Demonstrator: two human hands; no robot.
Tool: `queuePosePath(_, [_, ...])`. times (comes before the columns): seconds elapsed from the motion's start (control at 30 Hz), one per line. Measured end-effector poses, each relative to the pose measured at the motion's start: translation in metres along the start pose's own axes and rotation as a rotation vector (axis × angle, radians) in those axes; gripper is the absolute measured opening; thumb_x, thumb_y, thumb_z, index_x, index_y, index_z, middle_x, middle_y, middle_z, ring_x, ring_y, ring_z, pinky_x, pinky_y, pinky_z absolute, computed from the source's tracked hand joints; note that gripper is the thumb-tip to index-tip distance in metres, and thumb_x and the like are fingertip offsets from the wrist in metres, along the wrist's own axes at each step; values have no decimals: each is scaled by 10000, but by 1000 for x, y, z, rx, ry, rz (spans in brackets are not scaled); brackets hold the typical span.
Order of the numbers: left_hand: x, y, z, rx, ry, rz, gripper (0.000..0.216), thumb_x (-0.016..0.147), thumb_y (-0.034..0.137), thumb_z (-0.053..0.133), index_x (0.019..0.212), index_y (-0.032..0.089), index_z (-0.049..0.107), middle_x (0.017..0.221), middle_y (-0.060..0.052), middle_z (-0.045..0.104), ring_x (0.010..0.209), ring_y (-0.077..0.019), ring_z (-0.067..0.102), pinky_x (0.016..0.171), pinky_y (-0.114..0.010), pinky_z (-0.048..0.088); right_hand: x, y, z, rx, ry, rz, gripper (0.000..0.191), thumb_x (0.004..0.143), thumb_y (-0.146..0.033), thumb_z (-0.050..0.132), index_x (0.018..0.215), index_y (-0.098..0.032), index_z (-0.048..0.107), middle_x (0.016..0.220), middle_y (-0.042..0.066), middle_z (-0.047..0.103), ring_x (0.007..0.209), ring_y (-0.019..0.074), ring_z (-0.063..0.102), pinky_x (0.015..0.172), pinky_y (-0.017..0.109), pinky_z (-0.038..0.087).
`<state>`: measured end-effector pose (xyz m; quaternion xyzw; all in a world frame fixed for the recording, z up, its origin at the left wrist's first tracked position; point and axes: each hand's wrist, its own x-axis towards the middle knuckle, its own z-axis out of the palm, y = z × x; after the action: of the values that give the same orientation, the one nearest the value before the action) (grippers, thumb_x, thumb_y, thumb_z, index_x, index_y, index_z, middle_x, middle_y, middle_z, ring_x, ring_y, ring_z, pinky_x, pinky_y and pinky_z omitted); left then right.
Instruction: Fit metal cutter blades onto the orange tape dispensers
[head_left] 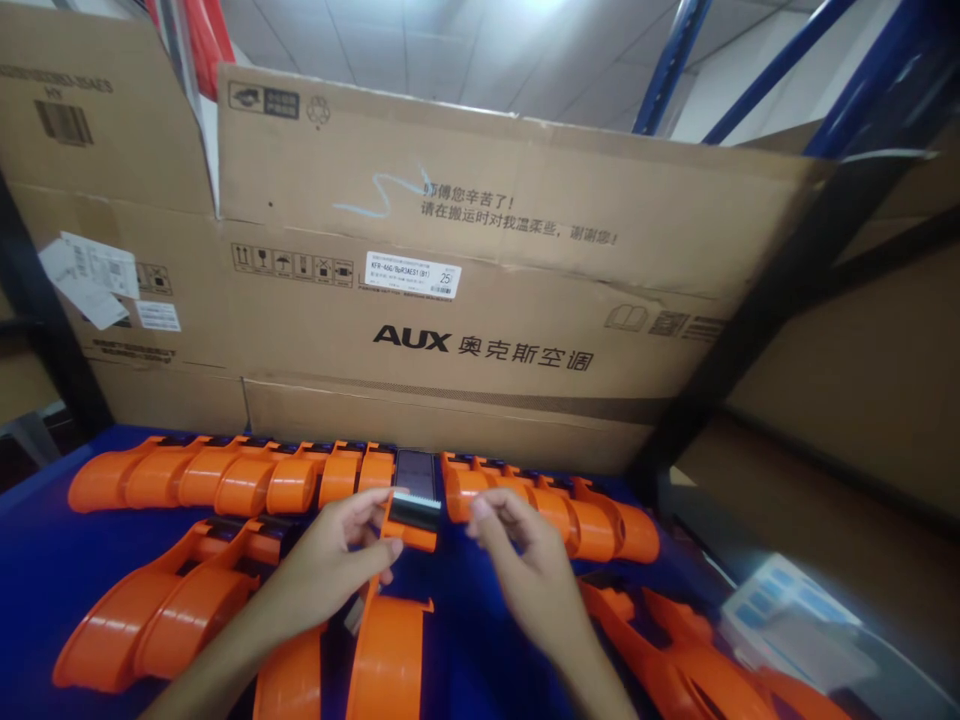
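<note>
- The orange tape dispenser (390, 640) lay on the blue table (37, 560), its body running toward the person, its head end raised between both hands just in front of the back row of dispensers (247, 478).
- Judged handling: moulded plastic shell, likely light and stiff; glossy surface probably a bit slippery. The dark blade plate (414, 508) at the head looked toothed, so the sides of the head or the curved body seemed the safer places to grip.
- Left hand (337, 565): fingers curled around the orange head piece just under the blade plate, thumb on top; a light pinch, not a full fist.
- Right hand (517, 560): partly closed, fingertips pointing toward the blade plate; whether it touched or held anything could not be told from this view.
- More orange dispensers lay in a near row (165, 610), left of the hands.
- A cardboard AUX carton (480, 300) stood behind the table.
</note>
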<state>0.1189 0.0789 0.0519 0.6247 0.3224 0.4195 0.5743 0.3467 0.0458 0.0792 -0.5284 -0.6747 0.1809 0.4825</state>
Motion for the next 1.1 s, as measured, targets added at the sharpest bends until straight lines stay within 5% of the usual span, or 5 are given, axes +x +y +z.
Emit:
queuePosePath(0.13, [-1,-4,-2,17,20,-14,420,875,267,691,1284,212,614,817,-6,659,664,-172,662,676,-334,539,4,19,-33,-346,-248,169,484,1005,-523,431,643,-212,510,583,-4,551,556,158,537,512,254,380])
queuePosePath(0.4, [-5,2,-4,55,21,-59,479,870,282,702,1322,214,562,842,-16,663,680,-189,673,667,-343,534,-8,44,-45,-300,-637,644,232,989,-389,490,825,-226,476,560,-39,570,401,117,539,370,178,377])
queuePosePath(0.63, [-4,2,-6,72,15,-62,428,879,307,706,1271,211,562,844,-11,639,701,-190,663,701,-359,533,-5,40,-29,-305,-724,409,153,956,-285,538,822,-212,531,586,-47,568,432,106,536,416,184,388])
queuePosePath(0.87, [-3,2,-6,44,26,-69,457,868,276,698,1297,215,552,851,-8,648,713,-191,660,712,-362,537,0,33,-20,-323,-612,137,99,882,-124,575,866,-208,626,688,-32,585,627,123,528,569,210,367])
queuePosePath(1.1, [-4,4,-3,13,39,-51,437,870,210,637,1297,226,545,885,-10,677,640,-154,630,645,-321,535,-4,36,-22,-563,-511,195,285,777,-338,771,1029,-248,674,749,-3,662,687,198,611,630,280,375])
